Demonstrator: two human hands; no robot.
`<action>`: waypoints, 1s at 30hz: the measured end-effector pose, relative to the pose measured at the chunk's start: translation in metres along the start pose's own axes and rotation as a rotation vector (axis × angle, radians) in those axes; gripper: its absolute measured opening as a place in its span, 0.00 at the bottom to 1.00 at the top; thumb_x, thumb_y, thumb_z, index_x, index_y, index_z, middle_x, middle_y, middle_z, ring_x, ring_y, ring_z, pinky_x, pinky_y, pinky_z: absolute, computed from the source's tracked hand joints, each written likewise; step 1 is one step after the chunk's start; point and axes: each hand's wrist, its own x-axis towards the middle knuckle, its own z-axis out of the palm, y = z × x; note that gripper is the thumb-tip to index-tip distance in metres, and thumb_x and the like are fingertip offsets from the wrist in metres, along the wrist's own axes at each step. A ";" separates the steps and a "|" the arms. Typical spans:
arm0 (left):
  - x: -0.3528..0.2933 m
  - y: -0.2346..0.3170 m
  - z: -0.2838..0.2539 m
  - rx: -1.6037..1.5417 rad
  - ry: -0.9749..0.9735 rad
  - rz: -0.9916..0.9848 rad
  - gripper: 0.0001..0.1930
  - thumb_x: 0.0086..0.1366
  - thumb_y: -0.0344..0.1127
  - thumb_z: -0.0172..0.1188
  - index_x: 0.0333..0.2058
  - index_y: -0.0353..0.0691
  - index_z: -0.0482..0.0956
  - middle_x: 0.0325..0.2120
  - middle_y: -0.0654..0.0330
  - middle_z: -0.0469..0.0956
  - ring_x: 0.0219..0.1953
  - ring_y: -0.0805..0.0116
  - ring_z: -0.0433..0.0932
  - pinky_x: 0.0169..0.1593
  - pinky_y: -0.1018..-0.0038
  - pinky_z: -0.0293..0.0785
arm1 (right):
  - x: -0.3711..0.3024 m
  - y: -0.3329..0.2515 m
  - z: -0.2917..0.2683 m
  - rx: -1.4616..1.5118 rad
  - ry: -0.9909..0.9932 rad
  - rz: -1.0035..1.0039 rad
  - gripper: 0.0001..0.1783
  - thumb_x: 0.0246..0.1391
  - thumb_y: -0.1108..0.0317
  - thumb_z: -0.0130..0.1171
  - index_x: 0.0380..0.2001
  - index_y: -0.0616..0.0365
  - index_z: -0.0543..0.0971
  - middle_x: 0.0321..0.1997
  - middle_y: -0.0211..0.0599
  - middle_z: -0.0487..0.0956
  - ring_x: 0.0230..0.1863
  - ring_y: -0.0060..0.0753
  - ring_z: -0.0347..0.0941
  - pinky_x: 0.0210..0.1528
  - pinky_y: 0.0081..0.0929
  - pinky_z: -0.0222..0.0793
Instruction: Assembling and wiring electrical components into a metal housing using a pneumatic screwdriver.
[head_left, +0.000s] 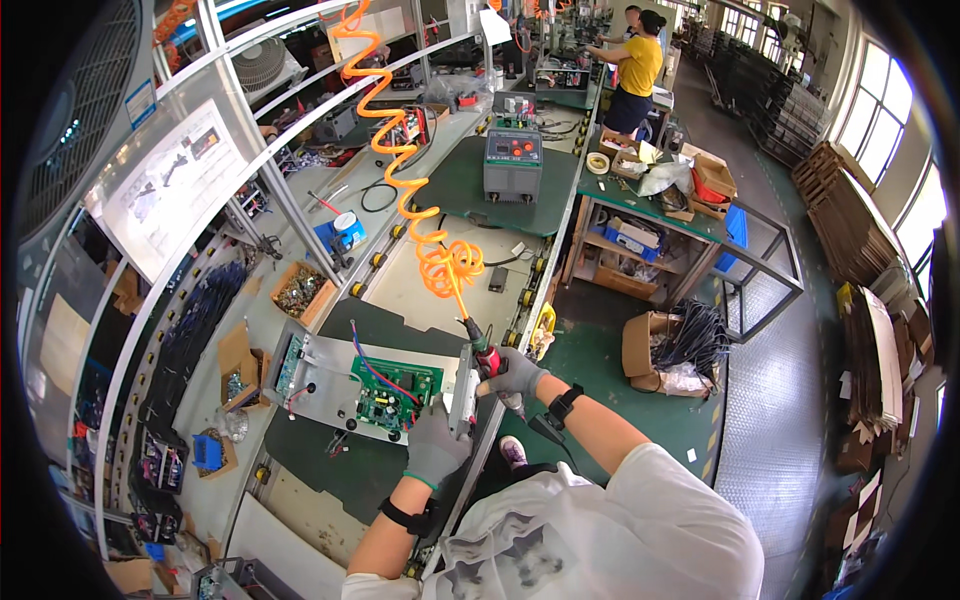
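Note:
A flat metal chassis plate lies on a dark green work board in front of me. Mounted on it is a green circuit board with red and blue wires. My left hand, in a grey glove, closes on an upright grey metal panel at the plate's right end. Wrapped in my gloved right hand is a red and black pneumatic screwdriver, close beside that panel. An orange coiled air hose runs up from the screwdriver. The screwdriver's tip is hidden.
Cardboard boxes of small parts stand left of the plate. Farther along the conveyor sits a grey boxed unit on another board. A box of black cables rests on the floor at right. Someone in a yellow shirt works farther back.

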 end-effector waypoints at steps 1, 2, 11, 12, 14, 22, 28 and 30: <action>0.001 0.001 0.001 -0.006 0.002 -0.011 0.40 0.47 0.42 0.60 0.57 0.25 0.58 0.45 0.37 0.69 0.45 0.45 0.73 0.47 0.59 0.72 | 0.002 0.001 -0.004 -0.023 -0.013 0.009 0.33 0.27 0.60 0.79 0.37 0.57 0.72 0.33 0.26 0.74 0.35 0.22 0.68 0.41 0.26 0.68; -0.002 0.003 0.001 -0.012 0.002 -0.029 0.40 0.47 0.41 0.60 0.57 0.25 0.59 0.45 0.38 0.69 0.45 0.46 0.73 0.47 0.59 0.72 | 0.002 0.003 -0.005 -0.045 -0.033 0.022 0.33 0.27 0.59 0.79 0.36 0.57 0.72 0.33 0.25 0.74 0.35 0.22 0.68 0.41 0.26 0.68; 0.000 -0.012 -0.026 -0.048 -0.096 0.006 0.40 0.47 0.44 0.62 0.58 0.29 0.59 0.47 0.43 0.69 0.47 0.47 0.73 0.49 0.61 0.71 | 0.004 0.017 0.013 0.096 -0.032 -0.038 0.31 0.28 0.59 0.79 0.35 0.56 0.72 0.29 0.22 0.69 0.33 0.21 0.63 0.39 0.24 0.65; 0.000 -0.016 -0.032 -0.046 -0.087 0.006 0.40 0.47 0.44 0.62 0.58 0.29 0.59 0.47 0.43 0.69 0.47 0.47 0.73 0.49 0.61 0.71 | 0.001 0.014 0.017 0.130 -0.023 -0.015 0.31 0.28 0.59 0.79 0.34 0.55 0.72 0.29 0.21 0.69 0.33 0.20 0.63 0.38 0.24 0.65; -0.007 -0.029 -0.042 0.033 -0.248 0.055 0.40 0.49 0.42 0.62 0.59 0.31 0.58 0.49 0.44 0.68 0.49 0.48 0.71 0.51 0.61 0.70 | -0.011 0.018 0.032 0.174 -0.006 -0.034 0.28 0.32 0.62 0.78 0.36 0.55 0.73 0.30 0.21 0.72 0.32 0.18 0.65 0.38 0.23 0.66; -0.031 -0.095 -0.071 -0.071 -0.261 0.129 0.39 0.47 0.38 0.61 0.60 0.43 0.59 0.48 0.48 0.70 0.48 0.49 0.71 0.51 0.62 0.70 | -0.029 0.033 0.093 0.080 0.027 -0.308 0.38 0.36 0.68 0.76 0.51 0.56 0.66 0.45 0.26 0.73 0.45 0.20 0.69 0.52 0.25 0.66; -0.027 -0.093 -0.068 -0.211 -0.166 0.184 0.35 0.45 0.38 0.60 0.56 0.40 0.65 0.45 0.47 0.73 0.44 0.48 0.73 0.48 0.61 0.72 | -0.014 0.074 0.115 0.036 0.200 -0.281 0.41 0.29 0.49 0.76 0.47 0.54 0.71 0.47 0.37 0.71 0.48 0.38 0.71 0.52 0.29 0.66; -0.020 -0.088 -0.071 -0.217 -0.201 0.138 0.35 0.45 0.39 0.60 0.56 0.40 0.66 0.45 0.47 0.73 0.45 0.47 0.73 0.49 0.62 0.71 | -0.013 0.068 0.113 0.160 0.216 -0.270 0.40 0.30 0.49 0.76 0.47 0.54 0.71 0.45 0.37 0.73 0.46 0.37 0.72 0.51 0.28 0.66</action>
